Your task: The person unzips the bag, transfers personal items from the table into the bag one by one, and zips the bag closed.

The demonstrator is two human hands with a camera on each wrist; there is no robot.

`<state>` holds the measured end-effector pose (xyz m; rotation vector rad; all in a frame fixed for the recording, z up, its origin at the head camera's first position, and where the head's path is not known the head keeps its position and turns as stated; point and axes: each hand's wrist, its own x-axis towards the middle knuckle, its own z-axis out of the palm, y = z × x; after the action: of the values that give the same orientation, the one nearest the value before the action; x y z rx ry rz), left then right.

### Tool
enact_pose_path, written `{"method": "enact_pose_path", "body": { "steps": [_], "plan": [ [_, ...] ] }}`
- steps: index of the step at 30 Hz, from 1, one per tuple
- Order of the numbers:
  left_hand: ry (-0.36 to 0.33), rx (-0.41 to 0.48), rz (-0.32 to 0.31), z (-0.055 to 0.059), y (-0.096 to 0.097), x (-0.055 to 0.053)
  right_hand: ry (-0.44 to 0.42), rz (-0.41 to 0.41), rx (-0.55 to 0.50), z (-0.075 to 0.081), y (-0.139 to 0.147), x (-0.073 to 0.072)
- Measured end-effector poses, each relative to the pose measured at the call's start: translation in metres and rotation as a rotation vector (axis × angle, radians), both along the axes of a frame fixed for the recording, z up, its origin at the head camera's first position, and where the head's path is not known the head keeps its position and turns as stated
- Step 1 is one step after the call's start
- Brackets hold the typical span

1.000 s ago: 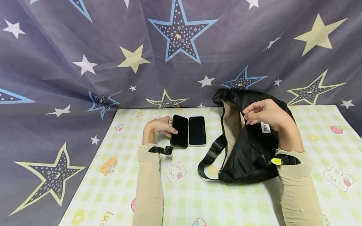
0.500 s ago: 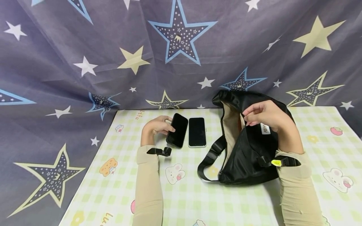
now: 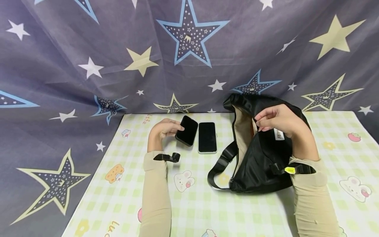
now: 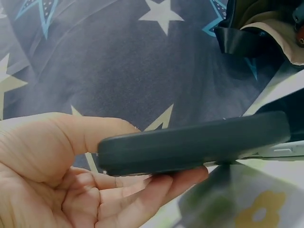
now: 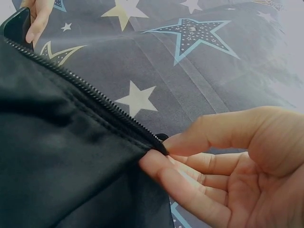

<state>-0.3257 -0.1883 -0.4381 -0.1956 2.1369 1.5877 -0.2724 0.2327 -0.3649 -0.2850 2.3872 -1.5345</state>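
Note:
My left hand [image 3: 165, 129] grips a black smartphone [image 3: 187, 131] by its left side, thumb on top and fingers beneath. In the left wrist view the phone [image 4: 194, 145] is seen edge-on, raised off the table. A second smartphone [image 3: 207, 137], dark-screened with a pale edge, lies flat just to its right. My right hand [image 3: 279, 120] pinches the zippered rim of a black bag [image 3: 266, 164], whose mouth gapes to show a beige lining [image 3: 241, 126]. Thumb and fingertips meet on the zipper edge [image 5: 114, 104] in the right wrist view. Something reddish inside the bag is mostly hidden.
A checked tablecloth [image 3: 112, 200] with cartoon prints covers the table. The bag's strap [image 3: 219, 169] loops out to the left on the cloth. Behind the table hangs a grey curtain [image 3: 118, 39] with stars.
My left hand has lifted the black phone off the table and tilted it, shifting it slightly away from me. The right hand keeps its pinch on the bag's rim.

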Motion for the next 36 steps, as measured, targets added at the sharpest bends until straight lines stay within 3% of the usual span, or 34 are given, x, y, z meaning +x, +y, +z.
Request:
{"method": "enact_pose_path", "body": {
  "steps": [5,16,23,30,36],
  "plan": [
    [-0.008,0.011,-0.025,-0.002,-0.002,-0.002,-0.006,0.007,0.006,0.001,0.0,-0.001],
    [0.009,0.158,-0.022,-0.005,-0.01,-0.001,0.01,0.005,-0.002,-0.002,0.0,0.002],
    [0.054,0.265,-0.088,0.002,-0.008,-0.001,0.025,0.003,-0.002,-0.002,0.0,0.003],
    [0.074,0.319,-0.107,0.017,0.001,0.0,0.037,-0.002,-0.003,-0.001,0.001,0.004],
    [0.08,0.365,-0.128,0.022,0.011,0.005,0.048,-0.003,-0.006,-0.001,-0.001,0.004]
  ]
}}
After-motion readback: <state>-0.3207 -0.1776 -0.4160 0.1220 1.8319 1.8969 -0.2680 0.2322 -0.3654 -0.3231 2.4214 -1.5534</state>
